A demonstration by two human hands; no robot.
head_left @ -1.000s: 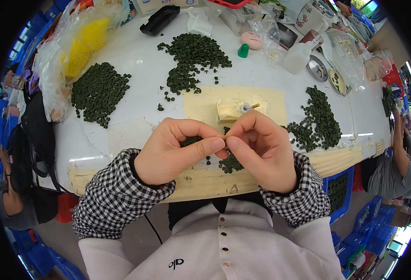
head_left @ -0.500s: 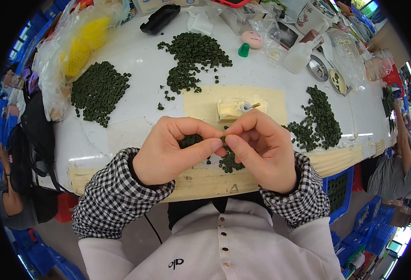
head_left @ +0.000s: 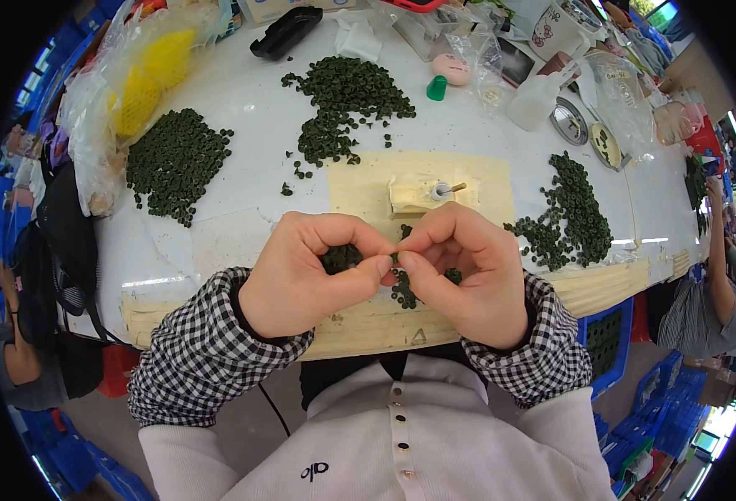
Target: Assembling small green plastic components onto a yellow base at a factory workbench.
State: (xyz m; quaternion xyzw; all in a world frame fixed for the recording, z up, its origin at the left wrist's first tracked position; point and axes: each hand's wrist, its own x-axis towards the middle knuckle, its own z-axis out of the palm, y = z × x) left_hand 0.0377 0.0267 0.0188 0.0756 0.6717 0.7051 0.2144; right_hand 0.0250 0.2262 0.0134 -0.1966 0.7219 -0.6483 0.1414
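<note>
Head view: left hand (head_left: pixel 301 271) and right hand (head_left: pixel 472 275) pinch a green piece (head_left: pixel 395 258), direction and axis unclear.

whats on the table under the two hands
Small green pieces show between the left hand and right hand, and through the gap each hand forms. What lies directly beneath is covered, so whether more are there cannot be seen.

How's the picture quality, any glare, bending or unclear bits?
In the head view, glare streaks the white table at left and right; the tan front strip bows with fisheye distortion; black fills the corners; the left hand and right hand look fairly sharp, but the green piece between them is too small to make out its shape.
</note>
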